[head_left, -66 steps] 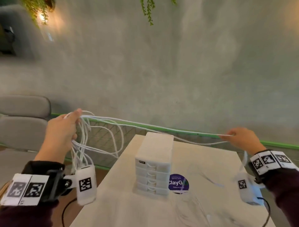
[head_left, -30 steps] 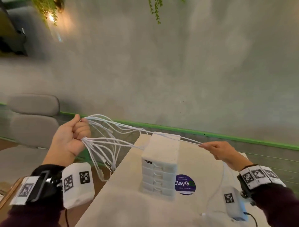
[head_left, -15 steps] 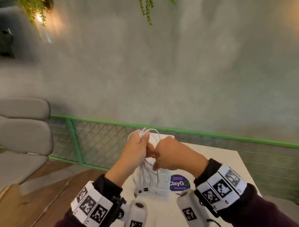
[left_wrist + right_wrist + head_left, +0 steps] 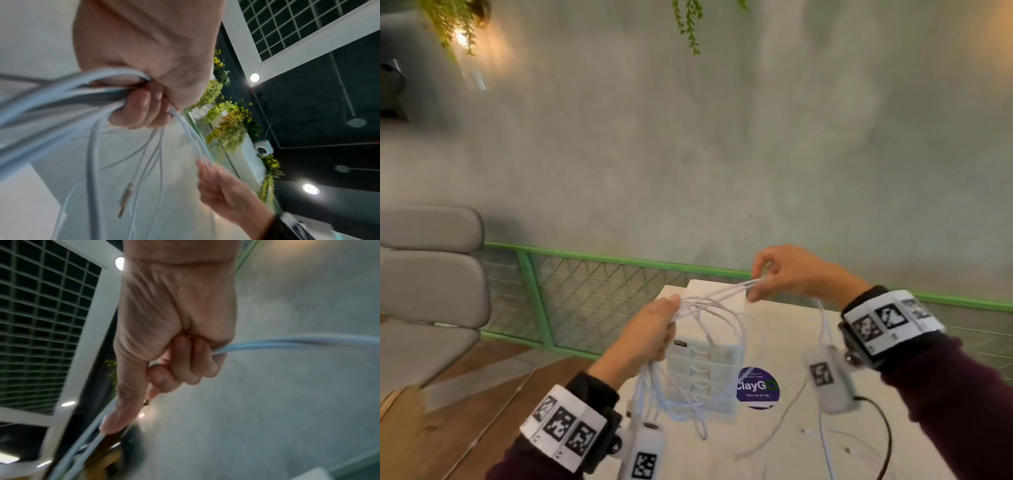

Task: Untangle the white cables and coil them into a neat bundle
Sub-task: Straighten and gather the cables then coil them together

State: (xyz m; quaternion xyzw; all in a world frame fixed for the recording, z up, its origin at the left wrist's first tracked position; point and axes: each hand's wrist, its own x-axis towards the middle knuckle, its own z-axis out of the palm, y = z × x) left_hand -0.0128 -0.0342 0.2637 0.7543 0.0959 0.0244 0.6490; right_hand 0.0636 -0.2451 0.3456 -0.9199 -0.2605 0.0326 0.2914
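Observation:
Several white cables (image 4: 717, 301) run in the air between my two hands, above the table. My left hand (image 4: 654, 329) grips a bunch of loops, which hang down below it (image 4: 681, 407). In the left wrist view its fingers (image 4: 139, 112) curl round the bundled cables (image 4: 68, 92), and a metal jack plug (image 4: 125, 199) dangles beneath. My right hand (image 4: 784, 274) holds the strands up and to the right, pinched between thumb and fingers. The right wrist view shows the cables (image 4: 287, 341) passing through its curled fingers (image 4: 193, 361). A loose tail (image 4: 825, 342) trails onto the table.
A white mini drawer unit (image 4: 705, 359) stands on the pale table (image 4: 774, 455) just behind the hanging loops, beside a purple round sticker (image 4: 756, 387). A green mesh railing (image 4: 585, 298) runs behind the table. A grey chair (image 4: 428, 274) is at the left.
Half a second ago both hands were pressed together over the drawer unit. The right hand has now drawn away up and to the right, pulling strands out of the left hand's bunch.

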